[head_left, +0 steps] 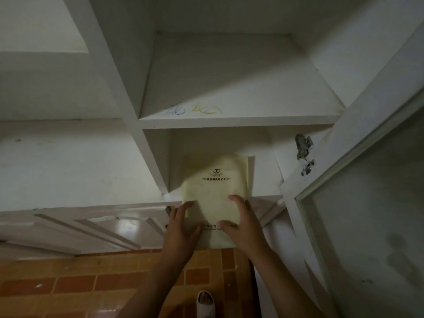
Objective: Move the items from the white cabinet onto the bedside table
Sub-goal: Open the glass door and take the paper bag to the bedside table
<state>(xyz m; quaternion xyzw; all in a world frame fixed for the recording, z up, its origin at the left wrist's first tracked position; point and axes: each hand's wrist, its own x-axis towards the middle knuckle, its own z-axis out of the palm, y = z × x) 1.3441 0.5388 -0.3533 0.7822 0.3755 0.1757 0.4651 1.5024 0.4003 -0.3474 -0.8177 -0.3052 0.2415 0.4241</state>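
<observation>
At lower centre of the frame, the pale yellow booklet [215,187] juts half out of the lower compartment of the white cabinet [229,122], with the left hand [183,228] and right hand [246,226] clasping its near end; it looks thin, light and floppy, so both side edges suit best.

Pale yellow booklet [215,191] with dark print, white cabinet [229,121], blue-yellow scribbles [195,109], orange-brown floor tiles [75,283]
</observation>
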